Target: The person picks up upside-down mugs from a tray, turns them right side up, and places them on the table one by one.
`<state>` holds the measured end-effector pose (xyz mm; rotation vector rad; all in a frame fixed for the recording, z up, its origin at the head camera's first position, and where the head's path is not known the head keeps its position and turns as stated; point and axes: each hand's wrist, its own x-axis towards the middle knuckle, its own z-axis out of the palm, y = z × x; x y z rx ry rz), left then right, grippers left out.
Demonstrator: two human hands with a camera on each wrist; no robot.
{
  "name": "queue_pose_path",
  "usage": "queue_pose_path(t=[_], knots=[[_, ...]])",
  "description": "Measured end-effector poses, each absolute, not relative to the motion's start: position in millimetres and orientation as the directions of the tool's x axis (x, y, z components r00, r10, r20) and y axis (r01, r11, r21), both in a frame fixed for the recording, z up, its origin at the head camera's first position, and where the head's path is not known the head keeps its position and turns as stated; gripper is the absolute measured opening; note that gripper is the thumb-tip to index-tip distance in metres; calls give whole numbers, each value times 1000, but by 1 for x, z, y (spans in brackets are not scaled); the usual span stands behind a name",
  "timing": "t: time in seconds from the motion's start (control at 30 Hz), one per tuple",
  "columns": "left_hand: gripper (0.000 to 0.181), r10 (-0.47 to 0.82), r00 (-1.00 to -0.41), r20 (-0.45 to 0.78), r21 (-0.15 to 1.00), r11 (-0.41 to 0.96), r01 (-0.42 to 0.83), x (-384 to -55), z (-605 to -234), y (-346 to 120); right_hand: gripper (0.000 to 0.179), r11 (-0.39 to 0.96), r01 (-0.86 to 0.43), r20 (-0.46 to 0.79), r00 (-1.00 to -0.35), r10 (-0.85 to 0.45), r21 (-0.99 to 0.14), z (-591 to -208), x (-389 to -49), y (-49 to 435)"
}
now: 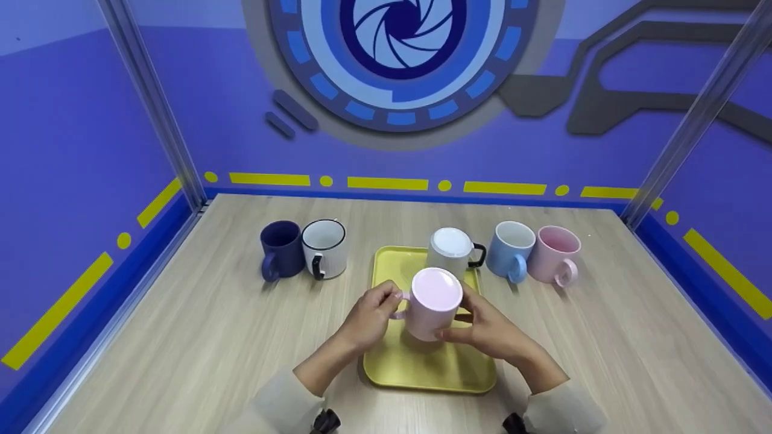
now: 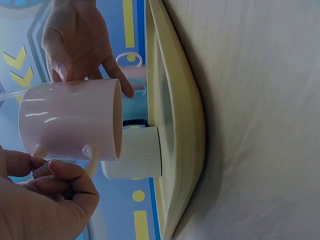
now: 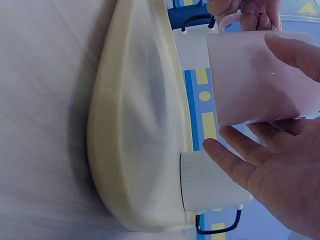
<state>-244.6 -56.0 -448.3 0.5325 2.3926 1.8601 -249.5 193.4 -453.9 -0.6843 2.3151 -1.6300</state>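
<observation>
A pink mug point(image 1: 431, 313) is held upside down, its base facing up, above the yellow tray point(image 1: 422, 377). My left hand point(image 1: 367, 316) pinches its handle, which points left; the curled fingers also show in the left wrist view. Around the mug's right side lies my right hand point(image 1: 491, 328), its thumb on one face and fingers against the other in the right wrist view point(image 3: 280, 165). Behind the pink mug, a white mug point(image 1: 451, 247) with a black handle stands upside down on the tray's far part. The pink mug partly hides it.
Left of the tray stand a dark blue mug point(image 1: 282, 250) and a white black-rimmed mug point(image 1: 325, 250), both upright. On the right, a light blue mug point(image 1: 509, 247) and another pink mug point(image 1: 550, 256) stand upright side by side. Blue walls enclose the wooden table point(image 1: 211, 337).
</observation>
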Motion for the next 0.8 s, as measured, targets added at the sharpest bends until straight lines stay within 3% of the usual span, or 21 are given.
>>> queue_pose_path(t=[0.33,0.8], knots=[[24,407,-908,99,980,120,161,-232,-448,-58,88,265,-271,101,-851,-516,-926,-452,-235,196],[26,436,-896,80,982,120,146,-229,-452,-57,90,282,-253,96,-877,-471,-925,-457,-228,193]])
